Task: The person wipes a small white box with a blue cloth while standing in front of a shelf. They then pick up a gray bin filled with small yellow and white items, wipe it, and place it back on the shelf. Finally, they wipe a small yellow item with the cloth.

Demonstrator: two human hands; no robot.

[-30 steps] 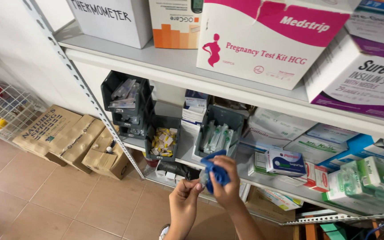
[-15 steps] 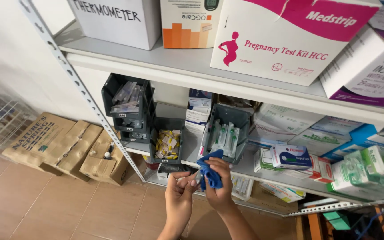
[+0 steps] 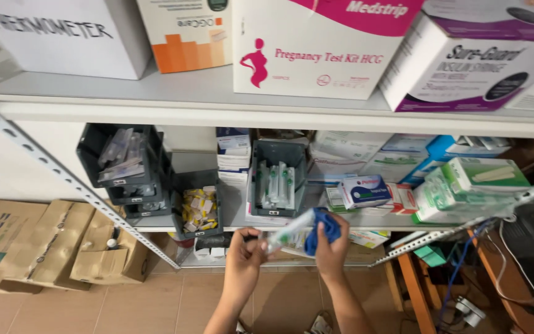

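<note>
Head view: the left hand (image 3: 244, 247) pinches one end of a clear wrapped syringe packet (image 3: 287, 230) between thumb and fingertips, holding it slantwise in front of the lower shelf (image 3: 236, 213). The right hand (image 3: 332, 244) is closed around a crumpled blue cloth (image 3: 324, 226), which is pressed against the packet's upper end. Both hands are raised just below the shelf edge, close together, joined by the packet. Just behind them on the shelf stands a grey bin (image 3: 278, 179) holding more wrapped syringes upright. To its left is a smaller dark bin (image 3: 198, 207) of yellow and white sachets, and beyond that stacked dark bins (image 3: 122, 164). Cardboard boxes (image 3: 44, 244) rest on the tiled floor at the left.
</note>
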